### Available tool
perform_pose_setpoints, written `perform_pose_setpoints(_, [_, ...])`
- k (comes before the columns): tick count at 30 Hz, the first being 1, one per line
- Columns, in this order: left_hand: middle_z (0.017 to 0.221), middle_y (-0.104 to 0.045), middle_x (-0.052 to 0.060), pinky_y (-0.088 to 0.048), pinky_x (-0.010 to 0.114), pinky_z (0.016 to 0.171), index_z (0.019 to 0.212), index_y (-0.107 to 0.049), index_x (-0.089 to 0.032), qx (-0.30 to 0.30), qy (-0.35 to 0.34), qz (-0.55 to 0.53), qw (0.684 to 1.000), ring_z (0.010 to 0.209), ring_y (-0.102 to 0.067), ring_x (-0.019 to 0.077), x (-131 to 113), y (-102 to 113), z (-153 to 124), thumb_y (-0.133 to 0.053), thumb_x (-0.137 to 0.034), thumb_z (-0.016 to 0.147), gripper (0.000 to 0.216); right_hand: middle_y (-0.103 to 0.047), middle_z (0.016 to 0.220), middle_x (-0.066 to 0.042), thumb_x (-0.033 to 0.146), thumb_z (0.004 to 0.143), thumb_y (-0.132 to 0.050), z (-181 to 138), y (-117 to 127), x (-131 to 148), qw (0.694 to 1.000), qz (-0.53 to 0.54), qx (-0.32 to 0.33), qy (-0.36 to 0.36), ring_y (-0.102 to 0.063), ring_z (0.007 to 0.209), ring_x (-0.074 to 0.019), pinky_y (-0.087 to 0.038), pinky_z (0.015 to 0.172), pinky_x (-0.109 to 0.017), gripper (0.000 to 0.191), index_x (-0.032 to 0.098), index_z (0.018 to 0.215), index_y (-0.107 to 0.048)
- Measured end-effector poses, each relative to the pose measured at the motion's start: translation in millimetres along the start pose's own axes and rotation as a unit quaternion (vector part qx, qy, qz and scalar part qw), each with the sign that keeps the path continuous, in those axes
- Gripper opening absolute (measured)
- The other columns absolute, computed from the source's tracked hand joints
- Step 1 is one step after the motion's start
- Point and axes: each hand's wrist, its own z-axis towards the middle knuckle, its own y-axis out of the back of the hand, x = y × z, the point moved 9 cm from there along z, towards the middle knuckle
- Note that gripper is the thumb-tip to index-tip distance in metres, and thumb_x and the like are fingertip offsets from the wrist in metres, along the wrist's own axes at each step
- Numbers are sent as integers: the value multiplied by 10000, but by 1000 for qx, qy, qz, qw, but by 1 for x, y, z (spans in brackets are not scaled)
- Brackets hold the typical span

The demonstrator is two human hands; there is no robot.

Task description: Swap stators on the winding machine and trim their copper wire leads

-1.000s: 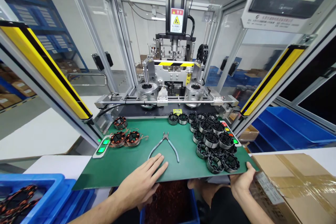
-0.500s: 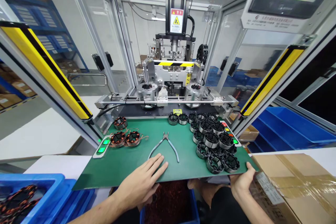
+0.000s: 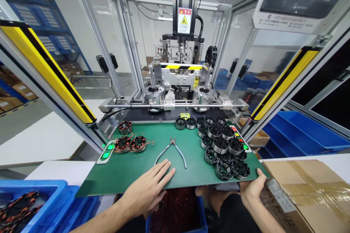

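My left hand [image 3: 153, 181] lies flat at the front of the green worktop [image 3: 109, 178], fingers stretched out. Its fingertips are by the left handle of blue-handled side cutters [image 3: 172, 145], which rest with handles spread and are not held. At the front right corner my right hand [image 3: 253, 185] grips the worktop edge, thumb on top and the other fingers hidden beneath. Close to it, several unwound black-and-silver stator cores [image 3: 224, 170] stand grouped and partly stacked. Copper-wound stators [image 3: 139, 143] with loose wire ends sit at the left.
Behind the worktop is a winding machine [image 3: 180, 72] with two round fixtures holding cores. Yellow light-curtain posts [image 3: 54, 76] flank it. A blue bin [image 3: 51, 189] with wound stators stands left, a cardboard box [image 3: 308, 189] right. Below, another blue bin [image 3: 202, 214] holds copper scraps.
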Motion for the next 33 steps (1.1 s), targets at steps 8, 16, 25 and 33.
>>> perform_pose_setpoints(8, [1703,-496,188,-399,448,1280,1684,-383,-150,-9,-8,19,1000,1579,-485,348,-2,3,1,-683,-232,929,817,-813,1166,-22,483,716,-703,6,3,-3,1000,-10,-3,-7,-738,1096,-213,-646,710,-249,515,210,1151,-746])
perform_pose_setpoints(16, [1682,-526,185,-435,453,1260,1667,-403,-146,-5,-13,38,999,1552,-524,351,-3,4,1,-680,-261,934,793,-812,1178,-16,441,776,-663,7,6,-5,1000,-4,-9,-12,-750,1008,-193,-633,650,-242,439,219,1142,-759])
perform_pose_setpoints(25, [1673,-531,202,-443,469,1253,1664,-406,-136,-7,-16,40,999,1539,-538,365,-5,5,3,-690,-265,924,803,-814,1137,-28,447,754,-670,8,5,-4,1000,1,-7,1,-753,1008,-196,-637,662,-239,441,211,1118,-752])
perform_pose_setpoints(33, [1678,-524,202,-438,476,1255,1665,-411,-136,-4,-13,36,999,1543,-531,368,-3,3,2,-693,-262,920,806,-817,1149,-10,417,788,-628,9,6,-5,1000,1,-12,-13,-756,980,-189,-638,636,-251,426,222,1141,-767])
